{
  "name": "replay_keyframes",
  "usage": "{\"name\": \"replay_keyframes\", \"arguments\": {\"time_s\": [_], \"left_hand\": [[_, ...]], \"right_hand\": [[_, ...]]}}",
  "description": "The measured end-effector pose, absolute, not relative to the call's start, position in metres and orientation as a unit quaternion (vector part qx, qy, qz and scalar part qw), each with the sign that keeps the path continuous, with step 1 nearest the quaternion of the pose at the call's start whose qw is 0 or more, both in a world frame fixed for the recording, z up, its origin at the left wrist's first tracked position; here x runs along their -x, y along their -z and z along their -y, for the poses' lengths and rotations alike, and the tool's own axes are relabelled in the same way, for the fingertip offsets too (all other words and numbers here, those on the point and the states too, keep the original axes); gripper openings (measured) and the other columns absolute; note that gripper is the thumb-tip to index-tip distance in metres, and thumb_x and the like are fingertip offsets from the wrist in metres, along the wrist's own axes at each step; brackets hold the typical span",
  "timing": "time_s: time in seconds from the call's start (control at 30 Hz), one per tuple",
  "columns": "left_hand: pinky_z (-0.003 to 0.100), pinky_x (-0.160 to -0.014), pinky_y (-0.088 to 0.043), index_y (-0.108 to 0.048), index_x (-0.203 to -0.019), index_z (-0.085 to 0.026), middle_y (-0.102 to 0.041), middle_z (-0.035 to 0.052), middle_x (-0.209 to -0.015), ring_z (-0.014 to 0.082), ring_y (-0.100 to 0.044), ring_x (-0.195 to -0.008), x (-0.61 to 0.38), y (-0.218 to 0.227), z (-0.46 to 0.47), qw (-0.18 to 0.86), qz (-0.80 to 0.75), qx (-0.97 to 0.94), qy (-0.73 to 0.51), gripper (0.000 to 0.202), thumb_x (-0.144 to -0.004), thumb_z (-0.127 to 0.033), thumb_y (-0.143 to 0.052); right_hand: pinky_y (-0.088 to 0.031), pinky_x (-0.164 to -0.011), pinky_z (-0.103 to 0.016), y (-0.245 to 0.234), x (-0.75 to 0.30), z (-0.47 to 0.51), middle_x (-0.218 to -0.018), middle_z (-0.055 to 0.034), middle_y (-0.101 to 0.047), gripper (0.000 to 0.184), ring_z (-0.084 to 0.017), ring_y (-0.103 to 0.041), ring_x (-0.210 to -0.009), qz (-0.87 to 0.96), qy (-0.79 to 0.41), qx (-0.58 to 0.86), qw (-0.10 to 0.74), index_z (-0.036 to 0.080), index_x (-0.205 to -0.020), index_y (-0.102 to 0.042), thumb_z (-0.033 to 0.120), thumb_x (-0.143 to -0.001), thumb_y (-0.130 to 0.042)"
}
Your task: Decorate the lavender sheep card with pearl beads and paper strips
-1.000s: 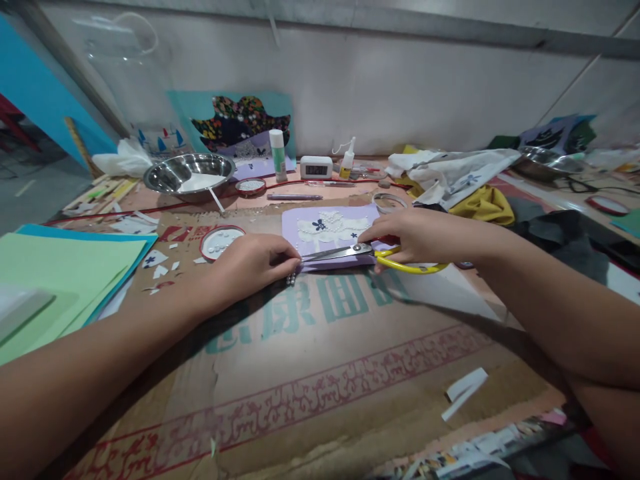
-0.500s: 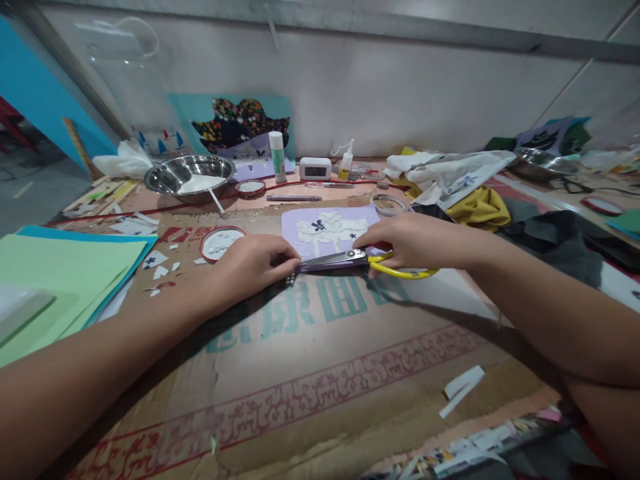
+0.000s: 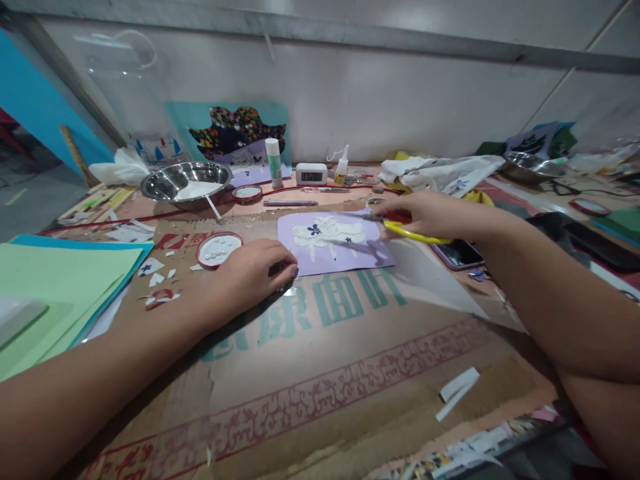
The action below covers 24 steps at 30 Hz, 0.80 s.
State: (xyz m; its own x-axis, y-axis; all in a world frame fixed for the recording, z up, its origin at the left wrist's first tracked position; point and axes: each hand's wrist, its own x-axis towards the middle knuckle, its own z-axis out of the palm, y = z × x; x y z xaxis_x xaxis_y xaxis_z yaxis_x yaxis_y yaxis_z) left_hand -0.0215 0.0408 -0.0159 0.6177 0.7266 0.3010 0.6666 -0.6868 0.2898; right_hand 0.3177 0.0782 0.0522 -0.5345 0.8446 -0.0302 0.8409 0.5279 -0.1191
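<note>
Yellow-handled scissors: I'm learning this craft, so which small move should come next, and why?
Perhaps lay the scissors down beside the purple card: the right hand holds them at its far right corner, blades clear of the left hand, whose fingertips are at the near left corner.

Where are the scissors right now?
Head view, right of centre: the yellow-handled scissors are in the right hand, pointing left over the purple card.

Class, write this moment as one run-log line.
left hand: by left edge of purple card | right hand: holding yellow-handled scissors | card: on cardboard, bearing white cutout
</note>
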Motion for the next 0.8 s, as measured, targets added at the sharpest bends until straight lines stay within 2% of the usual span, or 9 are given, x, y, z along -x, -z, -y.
{"name": "replay_keyframes", "arguments": {"time_s": [0.13,0.27,0.37,0.43,0.5,0.57,0.67,0.73,0.8], "left_hand": [[0.031,-0.076,-0.047,-0.072,-0.09,-0.019,-0.073,0.0044,-0.09,0.0203,-0.066,-0.084,0.019,0.016,-0.039,0.055,-0.381,-0.904,-0.188,0.024,-0.094,-0.031,-0.052],[0.03,-0.071,-0.046,-0.072,-0.091,-0.02,-0.073,0.0039,-0.091,0.0196,-0.066,-0.079,0.018,0.013,-0.034,0.045,-0.395,-0.899,-0.183,0.023,-0.094,-0.031,-0.052],[0.03,-0.07,-0.046,-0.072,-0.092,-0.02,-0.073,0.0033,-0.089,0.019,-0.066,-0.078,0.017,0.012,-0.029,0.053,-0.385,-0.902,-0.185,0.023,-0.095,-0.031,-0.052],[0.03,-0.07,-0.046,-0.071,-0.092,-0.02,-0.073,0.0031,-0.089,0.0187,-0.066,-0.078,0.016,0.012,-0.026,0.066,-0.378,-0.904,-0.187,0.023,-0.095,-0.031,-0.051],[0.03,-0.07,-0.046,-0.07,-0.093,-0.02,-0.072,0.0032,-0.09,0.0186,-0.066,-0.079,0.016,0.012,-0.024,0.082,-0.373,-0.904,-0.192,0.022,-0.095,-0.031,-0.051],[0.029,-0.072,-0.047,-0.069,-0.093,-0.02,-0.072,0.0033,-0.09,0.0182,-0.066,-0.081,0.016,0.012,-0.025,0.108,-0.37,-0.9,-0.203,0.021,-0.096,-0.03,-0.051],[0.029,-0.075,-0.048,-0.069,-0.092,-0.021,-0.072,0.0035,-0.09,0.0181,-0.066,-0.083,0.016,0.013,-0.031,0.153,-0.36,-0.892,-0.227,0.019,-0.095,-0.03,-0.052],[0.031,-0.078,-0.049,-0.068,-0.091,-0.021,-0.071,0.004,-0.089,0.0188,-0.065,-0.085,0.015,0.014,-0.036,0.165,-0.356,-0.885,-0.25,0.017,-0.095,-0.029,-0.054],[0.033,-0.08,-0.049,-0.068,-0.089,-0.021,-0.071,0.0048,-0.089,0.0198,-0.065,-0.087,0.014,0.014,-0.04,0.167,-0.364,-0.874,-0.274,0.016,-0.094,-0.028,-0.054]], "right_hand": [[-0.048,-0.074,-0.034,-0.036,-0.336,-0.101,-0.12,-0.014,-0.072,0.056,-0.028,-0.068,-0.091,0.812,0.018,0.583,0.012,0.017,-0.143,-0.055,0.036,-0.09,-0.053],[-0.05,-0.079,-0.032,-0.019,-0.335,-0.108,-0.139,-0.0106,-0.062,0.054,-0.027,-0.069,-0.098,0.816,-0.011,0.577,0.006,0.02,-0.141,-0.055,0.025,-0.087,-0.053],[-0.05,-0.092,-0.034,-0.014,-0.333,-0.108,-0.152,-0.0079,-0.05,0.053,-0.028,-0.062,-0.118,0.836,-0.029,0.548,0.023,0.021,-0.141,-0.054,0.021,-0.089,-0.051],[-0.047,-0.099,-0.035,-0.013,-0.334,-0.108,-0.154,-0.0076,-0.048,0.051,-0.029,-0.056,-0.128,0.839,-0.03,0.543,0.029,0.021,-0.141,-0.055,0.021,-0.09,-0.05],[-0.046,-0.101,-0.036,-0.013,-0.336,-0.108,-0.151,-0.0094,-0.051,0.049,-0.029,-0.055,-0.128,0.838,-0.027,0.545,0.023,0.02,-0.14,-0.056,0.02,-0.091,-0.05],[-0.048,-0.095,-0.036,-0.015,-0.337,-0.108,-0.144,-0.0132,-0.056,0.05,-0.029,-0.061,-0.119,0.832,-0.025,0.554,0.007,0.019,-0.141,-0.056,0.021,-0.091,-0.053],[-0.049,-0.085,-0.036,-0.025,-0.335,-0.103,-0.124,-0.018,-0.066,0.049,-0.028,-0.065,-0.101,0.818,0.011,0.575,0.005,0.017,-0.137,-0.06,0.024,-0.088,-0.059],[-0.048,-0.081,-0.036,-0.035,-0.326,-0.097,-0.111,-0.0171,-0.068,0.036,-0.027,-0.065,-0.094,0.817,0.037,0.572,0.057,0.015,-0.122,-0.069,0.024,-0.088,-0.06],[-0.048,-0.079,-0.035,-0.042,-0.309,-0.086,-0.102,-0.0136,-0.07,0.022,-0.024,-0.065,-0.089,0.825,0.01,0.547,0.144,0.015,-0.103,-0.074,0.023,-0.09,-0.059]]}}
